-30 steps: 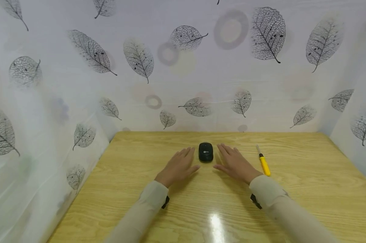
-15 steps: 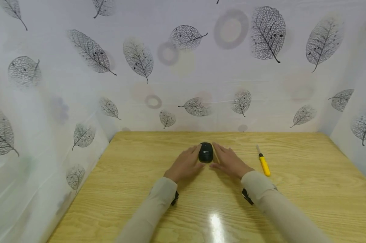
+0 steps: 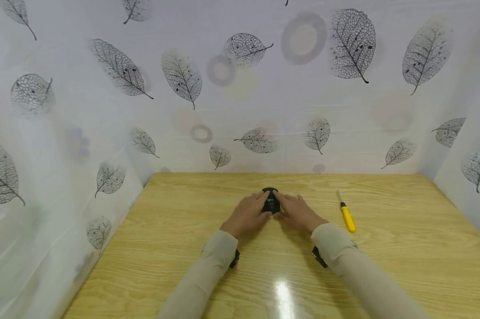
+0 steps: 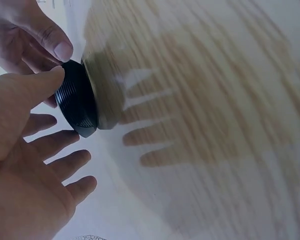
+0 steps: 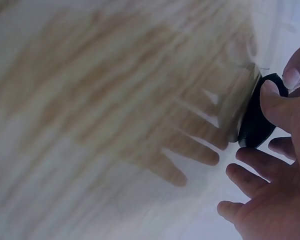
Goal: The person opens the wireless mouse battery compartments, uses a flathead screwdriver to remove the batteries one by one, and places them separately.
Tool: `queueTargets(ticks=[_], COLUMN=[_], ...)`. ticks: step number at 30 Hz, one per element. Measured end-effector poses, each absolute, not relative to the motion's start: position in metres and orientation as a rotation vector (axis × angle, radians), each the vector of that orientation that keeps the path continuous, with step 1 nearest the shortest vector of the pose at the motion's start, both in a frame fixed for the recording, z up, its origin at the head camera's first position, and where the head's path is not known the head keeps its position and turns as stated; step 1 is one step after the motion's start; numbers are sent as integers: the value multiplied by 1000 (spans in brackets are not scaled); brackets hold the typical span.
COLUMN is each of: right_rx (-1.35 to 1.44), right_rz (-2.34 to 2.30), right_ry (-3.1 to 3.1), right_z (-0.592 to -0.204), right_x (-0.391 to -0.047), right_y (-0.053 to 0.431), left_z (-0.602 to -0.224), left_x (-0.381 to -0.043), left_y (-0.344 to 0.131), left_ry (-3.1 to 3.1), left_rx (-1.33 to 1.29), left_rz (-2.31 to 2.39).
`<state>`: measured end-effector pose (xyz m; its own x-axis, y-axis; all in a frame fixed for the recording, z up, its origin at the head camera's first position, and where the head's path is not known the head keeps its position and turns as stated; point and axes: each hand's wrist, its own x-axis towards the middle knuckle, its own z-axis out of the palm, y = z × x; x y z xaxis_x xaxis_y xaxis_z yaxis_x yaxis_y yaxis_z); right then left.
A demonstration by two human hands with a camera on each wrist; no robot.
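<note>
A black computer mouse [image 3: 271,203] with a small pale logo lies on the wooden table, between my two hands. From its left side my left hand [image 3: 247,213] holds it, the thumb [image 4: 50,80] at the near end and the index fingertip at its edge. My right hand [image 3: 299,212] holds the opposite side the same way, its thumb [image 5: 271,92] on the near end. The other fingers of both hands are spread beside the mouse. In the left wrist view the ribbed side of the mouse [image 4: 76,100] shows above its reflection in the glossy tabletop.
To the right of the hands lies a screwdriver [image 3: 347,218] with a yellow handle, its tip pointing away. A pale curtain [image 3: 263,102] printed with leaves hangs behind the wooden table [image 3: 176,266] and along its sides.
Both hands have moved inward from either side of the mouse, from apart to holding it. The mouse has hardly moved, and the screwdriver lies as before.
</note>
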<state>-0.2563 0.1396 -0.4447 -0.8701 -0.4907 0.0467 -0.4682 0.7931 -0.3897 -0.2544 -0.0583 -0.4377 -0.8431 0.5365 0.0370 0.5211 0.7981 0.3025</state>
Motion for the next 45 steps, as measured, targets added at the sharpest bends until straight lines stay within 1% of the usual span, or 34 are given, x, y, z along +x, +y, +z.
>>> queueTargets(ticks=[7,18,27,45], right_rx=[-782,-750,-784,-833], right_rz=[-580,-582,-512,-383], right_ry=[2943,2937,2989,3030], right_z=[-446,-445,-445,-445], right_x=[-256,-255,-253,-247], right_y=[138,137,138,140], left_z=[-437,-434,-433,-434], left_x=[-254,-252,-252,-252], left_y=[-55,-55,-52,-48], left_ry=[2939,2934,2956,3058], left_rx=[834,854,908,935], left_rz=[399,485,413,361])
